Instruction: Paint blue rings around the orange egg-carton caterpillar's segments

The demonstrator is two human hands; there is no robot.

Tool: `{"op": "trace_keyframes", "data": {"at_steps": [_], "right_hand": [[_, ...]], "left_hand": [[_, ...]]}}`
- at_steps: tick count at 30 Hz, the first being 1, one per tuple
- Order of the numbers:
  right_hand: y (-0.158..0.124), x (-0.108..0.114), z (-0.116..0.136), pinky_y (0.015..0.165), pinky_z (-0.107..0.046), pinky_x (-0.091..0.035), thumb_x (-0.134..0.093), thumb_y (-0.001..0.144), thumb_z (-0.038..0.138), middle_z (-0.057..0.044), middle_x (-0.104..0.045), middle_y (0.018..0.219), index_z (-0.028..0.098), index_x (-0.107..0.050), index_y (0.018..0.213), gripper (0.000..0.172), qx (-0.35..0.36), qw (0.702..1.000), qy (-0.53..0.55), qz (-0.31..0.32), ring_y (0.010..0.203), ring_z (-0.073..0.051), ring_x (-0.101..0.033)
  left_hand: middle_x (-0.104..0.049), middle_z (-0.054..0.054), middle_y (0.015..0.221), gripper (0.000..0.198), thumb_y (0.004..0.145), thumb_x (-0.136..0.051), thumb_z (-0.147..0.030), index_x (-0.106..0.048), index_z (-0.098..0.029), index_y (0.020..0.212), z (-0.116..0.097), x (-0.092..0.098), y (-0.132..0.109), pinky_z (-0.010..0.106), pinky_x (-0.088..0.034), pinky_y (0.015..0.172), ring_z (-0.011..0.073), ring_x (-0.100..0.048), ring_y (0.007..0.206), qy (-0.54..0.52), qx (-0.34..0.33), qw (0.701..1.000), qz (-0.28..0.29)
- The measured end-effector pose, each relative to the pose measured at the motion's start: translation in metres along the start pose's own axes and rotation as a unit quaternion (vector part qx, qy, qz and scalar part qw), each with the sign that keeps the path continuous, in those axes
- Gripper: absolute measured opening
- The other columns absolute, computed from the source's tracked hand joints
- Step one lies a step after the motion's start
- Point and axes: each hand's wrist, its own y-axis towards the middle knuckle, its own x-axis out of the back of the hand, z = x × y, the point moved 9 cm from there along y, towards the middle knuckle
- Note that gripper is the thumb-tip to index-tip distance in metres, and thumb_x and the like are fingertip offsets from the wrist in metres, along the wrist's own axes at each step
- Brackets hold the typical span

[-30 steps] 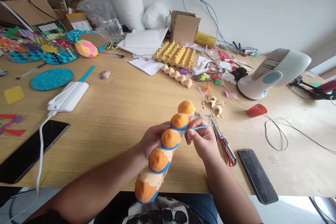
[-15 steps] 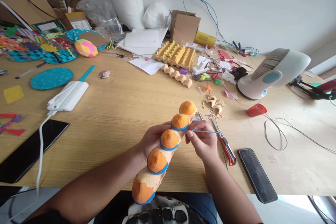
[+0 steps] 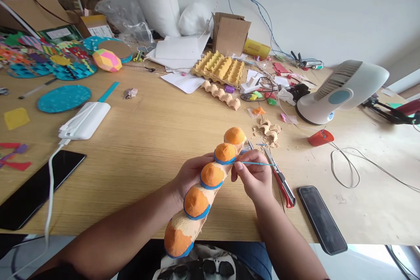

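Observation:
A strip of egg carton [image 3: 196, 201] slants up from the table's front edge, its domes covered in orange with blue bands along most of their lower rims. My left hand [image 3: 188, 177] is closed around its far half from the left, fingers partly hidden behind it. In a pinch, my right hand [image 3: 254, 173] holds a thin blue stick-like tool [image 3: 259, 163], whose inner end meets the blue rim of the second dome from the far end. Just right of that hand lies a red utility knife [image 3: 284, 186] on the table.
A black phone [image 3: 322, 219] lies at right, another phone [image 3: 42, 188] at left beside a white power bank [image 3: 84, 120]. Farther back are carton scraps [image 3: 269, 132], a yellow egg tray [image 3: 219, 69] and a white fan [image 3: 341, 92]. A red cup-like piece [image 3: 320, 137] rests near a cable.
Almost nothing differs. My right hand and the blue tool have shifted very slightly along the second dome's rim; the carton strip stays in my left hand.

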Motion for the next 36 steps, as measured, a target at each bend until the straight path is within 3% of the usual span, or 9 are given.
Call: {"op": "trace_keyframes", "data": {"at_steps": [6,10,15,20,28,32,36], "right_hand": [[0.0,-0.003,0.004,0.048,-0.024,-0.047,-0.074,0.094,0.038,0.005,-0.065,0.06,0.024,-0.054,0.085,0.026,0.023,1.0,0.015,0.015,0.047,-0.011,-0.062],[0.001,-0.001,0.001,0.046,-0.024,-0.045,-0.074,0.094,0.04,0.006,-0.065,0.058,0.024,-0.052,0.085,0.028,0.007,1.0,0.007,0.008,0.045,-0.012,-0.063],[0.002,0.001,-0.003,0.05,-0.026,-0.046,-0.075,0.092,0.044,0.006,-0.066,0.056,0.024,-0.052,0.086,0.031,-0.002,0.999,0.033,0.005,0.046,-0.014,-0.064],[0.003,0.005,-0.011,0.049,-0.023,-0.039,-0.074,0.093,0.042,0.007,-0.065,0.052,0.025,-0.052,0.088,0.029,-0.016,0.997,0.071,-0.008,0.044,-0.013,-0.06],[0.003,0.005,-0.012,0.05,-0.023,-0.04,-0.078,0.09,0.038,0.005,-0.068,0.063,0.023,-0.053,0.083,0.03,-0.026,0.995,0.099,0.0,0.046,-0.012,-0.062],[0.003,0.005,-0.011,0.051,-0.023,-0.042,-0.076,0.092,0.037,0.005,-0.068,0.061,0.023,-0.054,0.085,0.027,-0.022,0.996,0.091,0.005,0.047,-0.011,-0.062],[0.004,0.005,-0.01,0.049,-0.026,-0.046,-0.079,0.088,0.041,0.001,-0.074,0.073,0.023,-0.052,0.081,0.033,-0.025,0.997,0.067,-0.002,0.047,-0.012,-0.062]], "left_hand": [[-0.065,0.004,0.053,0.019,0.074,-0.073,-0.036,-0.081,-0.023,0.086,-0.006,-0.009,-0.001,0.035,-0.052,0.072,0.0256,-0.067,0.064,-0.006,-0.025,0.999,0.019],[-0.064,0.004,0.05,0.018,0.074,-0.073,-0.035,-0.081,-0.024,0.085,-0.008,-0.011,-0.001,0.037,-0.052,0.072,0.0257,-0.065,0.059,-0.005,-0.032,0.999,0.026],[-0.067,0.005,0.053,0.019,0.078,-0.072,-0.036,-0.083,-0.024,0.089,-0.002,0.001,0.001,0.037,-0.051,0.072,0.0258,-0.066,0.061,0.001,-0.014,0.999,0.036],[-0.072,0.008,0.064,0.031,0.081,-0.069,-0.041,-0.082,-0.024,0.103,0.003,0.016,0.002,0.037,-0.048,0.069,0.0283,-0.068,0.067,0.01,0.001,1.0,0.009],[-0.066,0.007,0.055,0.019,0.08,-0.07,-0.039,-0.08,-0.023,0.082,0.0,0.013,0.001,0.038,-0.05,0.071,0.0269,-0.067,0.064,0.01,-0.007,1.0,0.021],[-0.065,0.006,0.053,0.018,0.079,-0.071,-0.039,-0.079,-0.023,0.08,-0.003,0.014,0.001,0.038,-0.05,0.07,0.0272,-0.068,0.064,0.022,-0.023,0.999,-0.006],[-0.062,0.005,0.051,0.016,0.078,-0.069,-0.037,-0.078,-0.024,0.079,-0.006,0.008,0.0,0.039,-0.051,0.074,0.0291,-0.07,0.069,0.025,-0.034,0.999,-0.008]]}}
